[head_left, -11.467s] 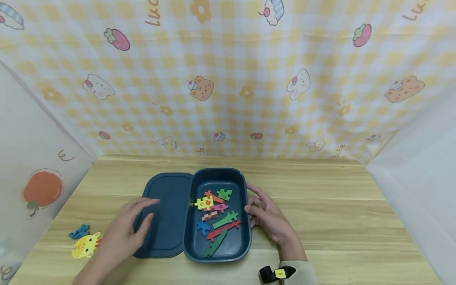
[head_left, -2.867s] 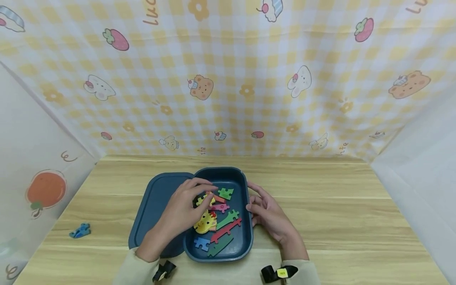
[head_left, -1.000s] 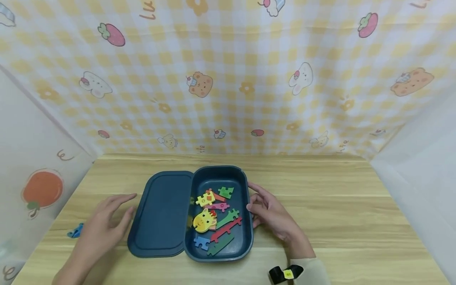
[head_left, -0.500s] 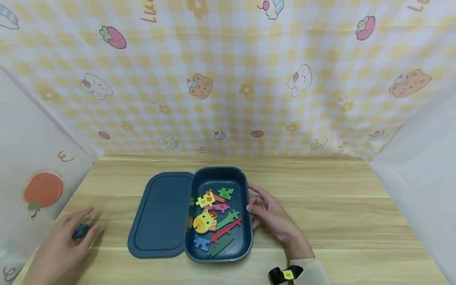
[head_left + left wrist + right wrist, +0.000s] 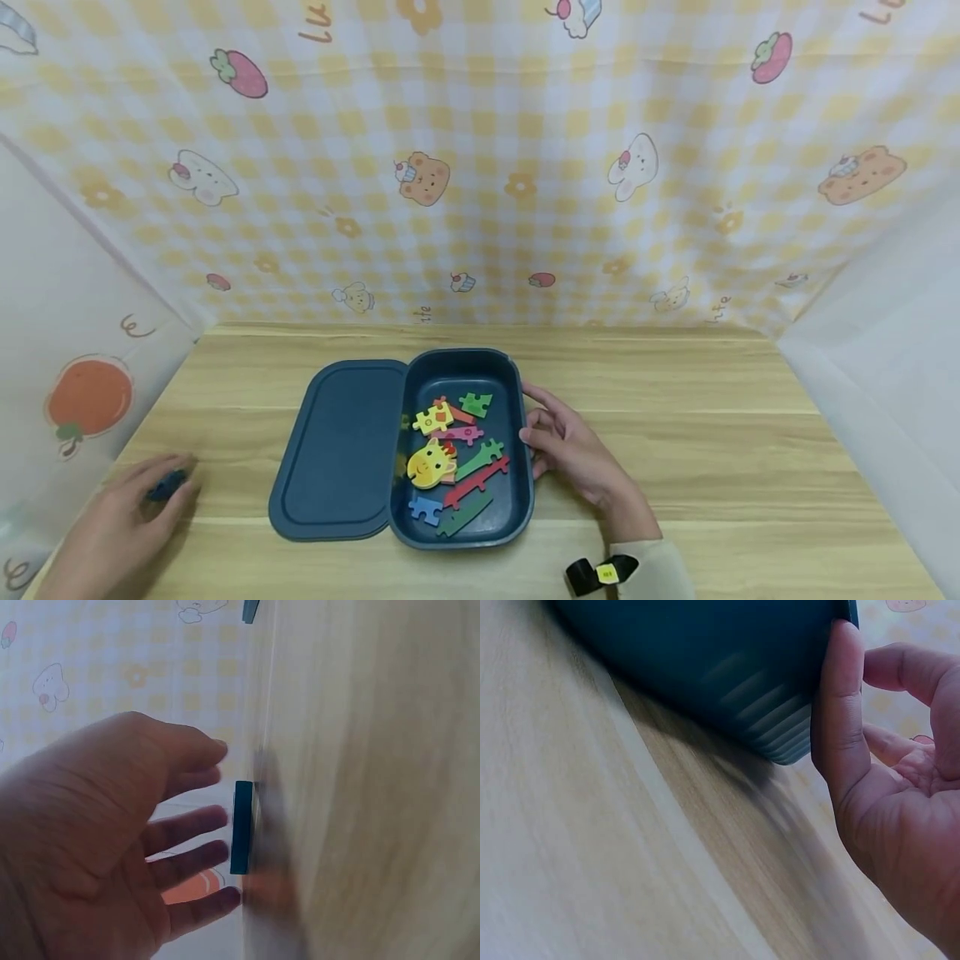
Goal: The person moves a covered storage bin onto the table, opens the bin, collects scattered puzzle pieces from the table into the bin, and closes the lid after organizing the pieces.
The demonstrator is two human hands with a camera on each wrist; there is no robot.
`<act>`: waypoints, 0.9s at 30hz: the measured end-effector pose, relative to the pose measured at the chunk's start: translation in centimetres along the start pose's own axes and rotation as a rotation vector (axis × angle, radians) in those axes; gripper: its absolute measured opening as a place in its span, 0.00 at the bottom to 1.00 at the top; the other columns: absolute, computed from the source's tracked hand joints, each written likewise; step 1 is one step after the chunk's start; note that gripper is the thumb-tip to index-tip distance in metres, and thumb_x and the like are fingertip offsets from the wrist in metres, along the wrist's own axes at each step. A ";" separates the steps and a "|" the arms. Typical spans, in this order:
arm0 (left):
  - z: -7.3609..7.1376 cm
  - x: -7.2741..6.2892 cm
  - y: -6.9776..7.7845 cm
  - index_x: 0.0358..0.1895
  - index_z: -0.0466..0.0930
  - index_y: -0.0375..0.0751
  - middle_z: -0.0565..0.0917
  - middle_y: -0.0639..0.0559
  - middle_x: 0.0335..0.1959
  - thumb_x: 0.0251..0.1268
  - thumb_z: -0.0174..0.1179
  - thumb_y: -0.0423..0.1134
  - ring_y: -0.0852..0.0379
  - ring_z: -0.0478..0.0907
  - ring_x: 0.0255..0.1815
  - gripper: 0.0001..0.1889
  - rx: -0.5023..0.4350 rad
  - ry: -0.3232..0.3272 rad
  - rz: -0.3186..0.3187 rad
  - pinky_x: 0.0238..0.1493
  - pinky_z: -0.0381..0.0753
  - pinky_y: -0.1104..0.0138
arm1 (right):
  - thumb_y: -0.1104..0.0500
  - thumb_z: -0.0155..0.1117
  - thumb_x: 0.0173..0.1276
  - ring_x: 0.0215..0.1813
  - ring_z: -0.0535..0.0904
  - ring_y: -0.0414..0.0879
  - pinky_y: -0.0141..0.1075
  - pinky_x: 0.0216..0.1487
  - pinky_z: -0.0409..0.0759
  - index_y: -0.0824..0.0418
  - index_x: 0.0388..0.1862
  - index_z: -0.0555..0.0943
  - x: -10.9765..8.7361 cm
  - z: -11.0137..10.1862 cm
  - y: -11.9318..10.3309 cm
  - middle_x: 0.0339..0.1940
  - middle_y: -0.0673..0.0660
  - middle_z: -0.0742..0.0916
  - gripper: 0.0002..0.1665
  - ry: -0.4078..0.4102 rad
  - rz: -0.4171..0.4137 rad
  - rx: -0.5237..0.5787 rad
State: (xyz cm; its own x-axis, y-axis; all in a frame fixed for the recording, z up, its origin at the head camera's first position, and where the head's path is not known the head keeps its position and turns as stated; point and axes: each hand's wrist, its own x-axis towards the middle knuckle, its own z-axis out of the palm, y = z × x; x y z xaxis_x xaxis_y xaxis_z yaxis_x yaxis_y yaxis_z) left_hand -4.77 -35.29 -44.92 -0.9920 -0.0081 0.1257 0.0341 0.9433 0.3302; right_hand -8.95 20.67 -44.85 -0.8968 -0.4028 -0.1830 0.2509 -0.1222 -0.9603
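Observation:
At the table's left side my left hand [image 5: 123, 525] is around a small dark blue puzzle piece [image 5: 167, 484]. In the left wrist view the piece [image 5: 241, 829] lies flat on the table, and the relaxed fingers [image 5: 187, 829] spread beside it without a visible grip. My right hand [image 5: 577, 462] rests against the right wall of a dark blue box [image 5: 527, 508], its thumb [image 5: 843, 697] laid along the outer side up to the rim. Inside the box lie a yellow giraffe-head piece [image 5: 430, 465] and several coloured puzzle pieces, among them a red strip [image 5: 476, 482].
The box's lid [image 5: 337, 454] lies flat on the wooden table [image 5: 675, 450], directly left of the box. A checked cloth [image 5: 517, 250] hangs behind the table, and pale sheets [image 5: 885, 333] stand at both sides.
The giraffe-head piece has gone from the table into the box. My left hand has since moved left, away from the box, and lowered around the blue piece. My right hand stays at the box.

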 end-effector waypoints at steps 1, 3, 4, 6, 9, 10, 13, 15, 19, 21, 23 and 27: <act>0.0 0.1 -0.1 0.63 0.79 0.27 0.78 0.20 0.62 0.75 0.66 0.40 0.19 0.74 0.59 0.22 0.005 -0.014 -0.004 0.52 0.75 0.32 | 0.61 0.62 0.80 0.33 0.83 0.40 0.33 0.33 0.88 0.50 0.87 0.55 0.0 0.0 0.0 0.45 0.50 0.81 0.44 0.000 0.000 0.000; 0.1 0.1 -0.2 0.63 0.80 0.27 0.79 0.22 0.61 0.74 0.66 0.38 0.20 0.75 0.58 0.22 0.015 -0.034 -0.004 0.51 0.76 0.33 | 0.61 0.63 0.80 0.33 0.83 0.40 0.32 0.33 0.88 0.50 0.87 0.55 0.0 0.0 0.1 0.45 0.50 0.81 0.44 0.003 0.003 0.004; 0.2 0.1 -0.3 0.62 0.80 0.28 0.80 0.22 0.60 0.72 0.67 0.37 0.21 0.76 0.58 0.21 0.022 -0.036 -0.001 0.51 0.77 0.34 | 0.61 0.63 0.80 0.34 0.83 0.40 0.32 0.33 0.88 0.49 0.87 0.55 0.0 0.0 0.1 0.45 0.50 0.81 0.44 0.004 0.005 0.007; 0.3 0.2 -0.3 0.62 0.80 0.27 0.80 0.22 0.60 0.70 0.69 0.35 0.21 0.76 0.57 0.21 0.033 -0.040 -0.003 0.51 0.77 0.34 | 0.60 0.63 0.80 0.34 0.83 0.40 0.32 0.33 0.88 0.49 0.87 0.55 0.0 -0.1 0.2 0.45 0.50 0.81 0.44 0.003 0.007 0.012; 0.3 0.1 -0.4 0.63 0.81 0.28 0.80 0.22 0.60 0.69 0.69 0.33 0.21 0.76 0.57 0.22 0.040 -0.038 -0.004 0.51 0.77 0.33 | 0.60 0.63 0.80 0.34 0.83 0.40 0.32 0.33 0.88 0.49 0.88 0.55 0.0 -0.1 0.2 0.45 0.49 0.81 0.44 -0.002 0.006 0.018; 0.3 0.1 -0.5 0.63 0.81 0.28 0.80 0.22 0.60 0.69 0.69 0.33 0.21 0.76 0.57 0.22 0.039 -0.036 -0.002 0.51 0.77 0.33 | 0.60 0.63 0.80 0.34 0.83 0.40 0.32 0.33 0.88 0.49 0.88 0.55 0.0 -0.2 0.3 0.45 0.49 0.81 0.44 -0.004 0.006 0.018; 0.3 0.0 -0.6 0.63 0.81 0.27 0.80 0.22 0.60 0.70 0.68 0.31 0.20 0.76 0.56 0.21 0.028 -0.031 0.002 0.51 0.76 0.34 | 0.60 0.63 0.80 0.34 0.83 0.40 0.32 0.33 0.88 0.49 0.88 0.55 0.1 -0.1 0.2 0.45 0.49 0.82 0.44 -0.006 0.002 0.021; 0.4 0.1 -0.7 0.62 0.81 0.26 0.80 0.22 0.59 0.69 0.67 0.29 0.20 0.77 0.55 0.20 0.024 -0.021 0.012 0.50 0.77 0.34 | 0.60 0.63 0.80 0.34 0.83 0.40 0.32 0.33 0.88 0.49 0.88 0.55 0.0 -0.1 0.2 0.44 0.49 0.82 0.44 -0.007 -0.001 0.023; 0.4 0.1 -0.6 0.60 0.82 0.27 0.81 0.23 0.56 0.68 0.67 0.27 0.21 0.78 0.53 0.18 0.020 -0.004 0.019 0.48 0.78 0.34 | 0.60 0.62 0.80 0.34 0.84 0.40 0.32 0.33 0.88 0.49 0.88 0.55 0.0 -0.1 0.1 0.45 0.49 0.82 0.44 -0.012 -0.002 0.025; 0.5 0.1 -0.5 0.58 0.84 0.28 0.83 0.25 0.55 0.67 0.68 0.27 0.22 0.78 0.53 0.17 0.021 0.008 0.028 0.47 0.79 0.34 | 0.60 0.63 0.80 0.34 0.84 0.40 0.32 0.33 0.89 0.49 0.88 0.54 -0.1 -0.1 0.1 0.45 0.49 0.82 0.44 -0.016 -0.003 0.026; 0.5 0.1 -0.4 0.55 0.85 0.29 0.83 0.25 0.54 0.66 0.69 0.26 0.22 0.79 0.52 0.15 0.018 0.016 0.038 0.47 0.79 0.35 | 0.60 0.63 0.80 0.35 0.84 0.40 0.32 0.33 0.89 0.50 0.88 0.54 -0.1 -0.1 0.1 0.45 0.49 0.82 0.44 -0.018 -0.004 0.026; 0.5 0.0 -0.1 0.53 0.87 0.30 0.84 0.25 0.53 0.66 0.68 0.24 0.22 0.79 0.52 0.13 0.016 0.020 0.043 0.47 0.79 0.34 | 0.60 0.63 0.80 0.35 0.85 0.40 0.33 0.33 0.89 0.50 0.88 0.54 0.0 -0.1 0.1 0.45 0.50 0.82 0.44 -0.024 -0.007 0.030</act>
State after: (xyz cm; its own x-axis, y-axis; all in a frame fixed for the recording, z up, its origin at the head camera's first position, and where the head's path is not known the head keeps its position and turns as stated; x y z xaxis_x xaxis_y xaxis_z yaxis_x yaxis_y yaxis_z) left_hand -4.87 -35.25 -45.42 -0.9871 0.0266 0.1579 0.0750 0.9482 0.3088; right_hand -8.94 20.77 -45.00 -0.8896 -0.4236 -0.1707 0.2555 -0.1520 -0.9548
